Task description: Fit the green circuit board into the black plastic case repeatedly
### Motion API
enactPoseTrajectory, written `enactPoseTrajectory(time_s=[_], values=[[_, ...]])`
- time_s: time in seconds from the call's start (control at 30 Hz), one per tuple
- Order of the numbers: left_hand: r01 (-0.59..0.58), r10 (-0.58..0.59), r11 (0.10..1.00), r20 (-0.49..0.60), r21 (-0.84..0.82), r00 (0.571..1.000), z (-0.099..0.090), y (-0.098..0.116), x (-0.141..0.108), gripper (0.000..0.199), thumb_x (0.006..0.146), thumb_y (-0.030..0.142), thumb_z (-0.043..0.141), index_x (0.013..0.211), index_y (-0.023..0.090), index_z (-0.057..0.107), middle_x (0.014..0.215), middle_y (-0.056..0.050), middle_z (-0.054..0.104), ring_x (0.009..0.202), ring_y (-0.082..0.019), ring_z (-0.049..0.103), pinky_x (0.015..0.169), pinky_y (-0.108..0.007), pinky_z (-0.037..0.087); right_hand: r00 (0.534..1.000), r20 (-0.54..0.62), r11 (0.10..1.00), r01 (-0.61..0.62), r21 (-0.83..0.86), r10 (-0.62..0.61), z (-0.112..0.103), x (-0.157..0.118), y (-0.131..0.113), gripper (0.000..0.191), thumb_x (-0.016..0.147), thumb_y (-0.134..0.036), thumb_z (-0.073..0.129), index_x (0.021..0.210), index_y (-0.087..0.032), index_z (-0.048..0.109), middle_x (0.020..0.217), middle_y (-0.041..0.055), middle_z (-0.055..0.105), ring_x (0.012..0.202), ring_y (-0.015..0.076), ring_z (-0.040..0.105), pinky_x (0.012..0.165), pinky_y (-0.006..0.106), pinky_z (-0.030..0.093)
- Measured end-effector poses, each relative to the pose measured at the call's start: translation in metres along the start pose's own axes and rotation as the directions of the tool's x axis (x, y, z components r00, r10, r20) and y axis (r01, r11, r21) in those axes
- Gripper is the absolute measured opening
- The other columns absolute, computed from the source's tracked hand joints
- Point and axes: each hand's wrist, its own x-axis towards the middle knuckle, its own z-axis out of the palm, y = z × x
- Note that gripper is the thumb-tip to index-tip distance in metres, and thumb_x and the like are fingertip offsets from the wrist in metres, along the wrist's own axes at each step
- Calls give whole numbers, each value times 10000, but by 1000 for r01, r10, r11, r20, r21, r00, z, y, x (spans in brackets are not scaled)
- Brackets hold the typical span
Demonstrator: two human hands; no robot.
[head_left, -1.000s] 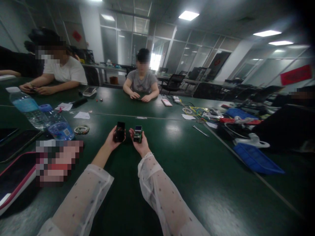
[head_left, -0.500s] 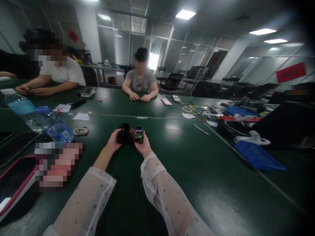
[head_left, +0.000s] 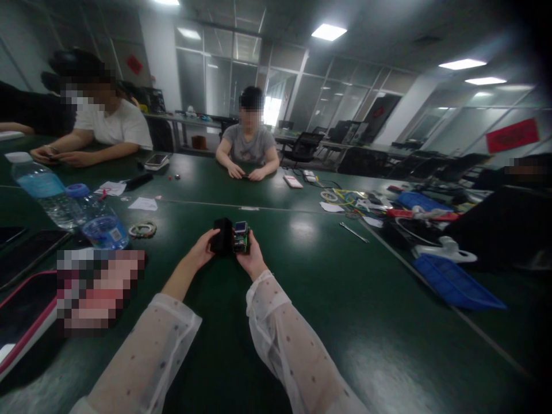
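Both over the green table [head_left: 366, 299], a black case [head_left: 222, 236], likely light and stiff, sits gripped in our left hand [head_left: 204, 248], while our right hand [head_left: 255, 256] cradles a circuit board [head_left: 240, 237] we judge fragile, best held by its edges.

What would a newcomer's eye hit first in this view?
Probably the two bare hands in sheer white dotted sleeves at centre: the left hand holds a matte black box-shaped piece, the right hand a small green circuit-board device with a little screen. Next, the bright blue plastic tray on the dark green table at right, and two clear plastic bottles with blue labels or tints at left.
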Motion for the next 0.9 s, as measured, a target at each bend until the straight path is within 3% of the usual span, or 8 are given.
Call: enactPoseTrajectory(time_s=[0.3, 0.9], values=[[-85, 84, 996, 59, 30, 995, 2, 1, -4, 261, 736, 208, 735, 972, 169, 631, 851, -21, 695, 669, -130, 662, 523, -200, 519, 1000, -13, 999, 1, -39, -1, -2, 1, 0, 363, 920, -429, 468, 1141, -167, 587, 1006, 60, 702, 893, 187, 676, 807, 381, 568], [-86, 85, 995, 26, 58, 996, 2, -1, -2, 377, 699, 222, 774, 1040, 178, 621, 868, -29, 693, 649, -126, 657, 507, -192, 512, 1000, -27, 1000, 12, -26, -12, 0, 1, 0, 291, 915, -383, 489, 1055, -168, 625, 935, 46, 716, 860, 170, 680, 805, 340, 564]])
